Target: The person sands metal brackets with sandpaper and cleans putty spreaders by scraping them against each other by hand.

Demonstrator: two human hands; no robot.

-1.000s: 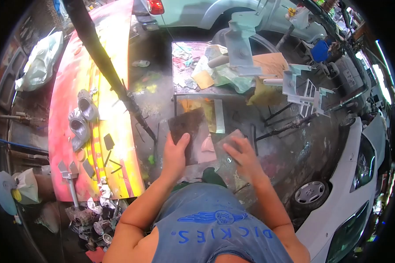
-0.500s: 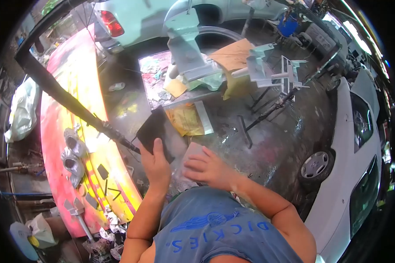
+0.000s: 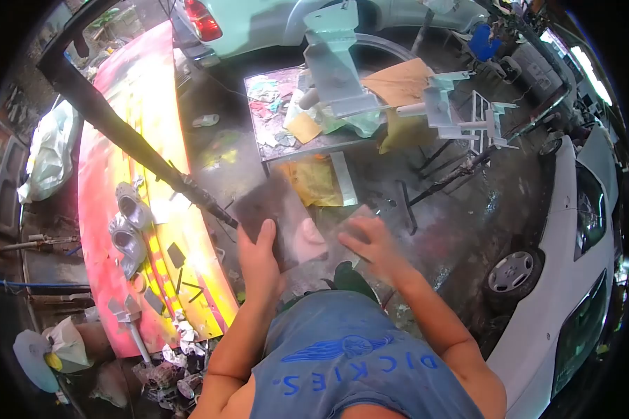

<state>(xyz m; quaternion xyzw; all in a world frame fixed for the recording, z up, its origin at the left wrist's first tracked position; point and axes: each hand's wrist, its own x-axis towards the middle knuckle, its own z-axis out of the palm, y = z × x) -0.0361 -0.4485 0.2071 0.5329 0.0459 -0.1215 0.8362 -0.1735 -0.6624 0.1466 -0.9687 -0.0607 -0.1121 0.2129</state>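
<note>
My left hand [image 3: 260, 257] grips the near edge of a dark flat board [image 3: 264, 213], its thumb lying on top. On the board's right part sits a pale pink, paste-like patch [image 3: 309, 241]. My right hand [image 3: 376, 246] is just right of the board, apart from it and smeared by motion. Its curled fingers hold a thin pale flat piece [image 3: 355, 219], whose kind the blur hides. Beyond the board, a yellow-brown sheet [image 3: 313, 183] hangs below the front edge of a work table [image 3: 286, 155].
Grey-primed parts [image 3: 335, 70] stand over the table. A red and yellow panel [image 3: 112, 209] lies at left, with a dark metal bar [image 3: 119, 133] slanting across it. A white car [image 3: 538, 293] stands at right; a pale green vehicle [image 3: 272, 28] is behind the table.
My right hand has swung away from the board to the right with the pale piece. The board has tilted to show the pink patch. The whole view has shifted slightly.
</note>
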